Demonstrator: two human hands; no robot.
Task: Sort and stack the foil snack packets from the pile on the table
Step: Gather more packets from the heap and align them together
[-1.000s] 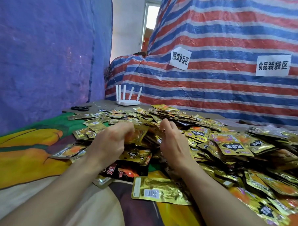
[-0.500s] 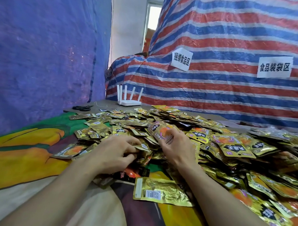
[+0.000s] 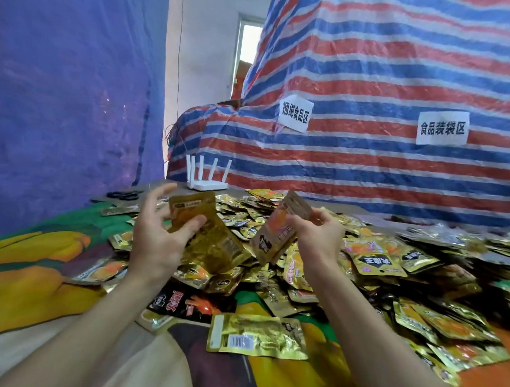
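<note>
Gold foil: the pile (image 3: 376, 257) of snack packets is lying on the table (image 3: 346, 208), spreading from the white router (image 3: 207, 179) toward the person and off to its right.
Change: both hands, which were digging down in the pile a moment ago, are now hanging raised above it on the near side of the router, each carrying one packet.
Left hand (image 3: 158, 239): it is clamping a plain gold packet (image 3: 213, 244) with the thumb across the face, the other fingers splaying behind.
Right hand (image 3: 319, 237): it is pinching an orange-printed packet (image 3: 277, 233) by its upper end, tilting it toward the gold one.
Meaning: the person seems to be comparing the two before stacking; no tidy stack is showing yet, so the sorting is looking barely begun.
Surface: a bright fruit-printed cloth (image 3: 24, 285) is covering the near table; black scissors (image 3: 125, 195) are lying just left of the router.
Room: a red-white-blue striped tarp (image 3: 370, 66) carrying two paper labels (image 3: 295, 114) is rising behind the router, a blue sheet (image 3: 63, 82) hanging to its left.
</note>
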